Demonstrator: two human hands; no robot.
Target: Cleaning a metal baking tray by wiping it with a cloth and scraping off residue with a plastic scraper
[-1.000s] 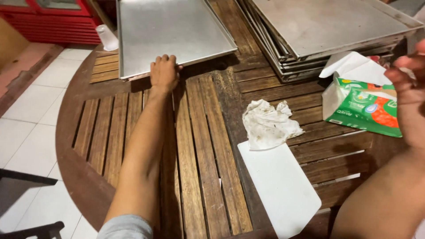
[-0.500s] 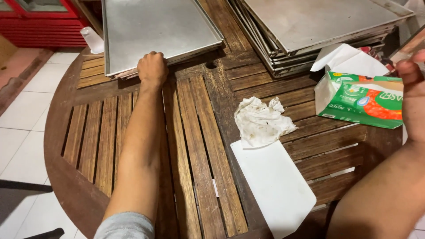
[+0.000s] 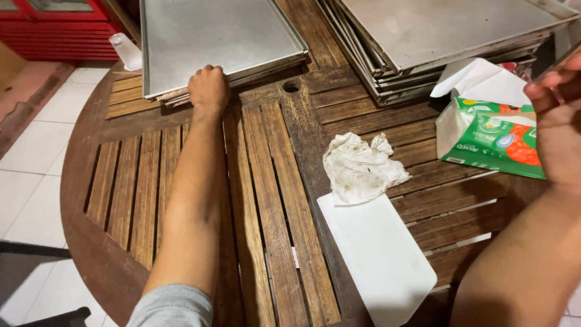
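The left hand point(image 3: 209, 89) is curled tight on the near edge of a bare metal tray point(image 3: 212, 36); the right hand point(image 3: 560, 115) hovers loosely spread, holding nothing, above a green tissue pack point(image 3: 493, 139). One white tissue point(image 3: 481, 82) sticks up from its opening.

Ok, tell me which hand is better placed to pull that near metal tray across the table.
Probably the left hand: it already rests on the near edge of the metal tray. The right hand is raised over the green tissue pack.

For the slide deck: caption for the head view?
Left hand grips metal tray edge; right hand raised over tissue pack.
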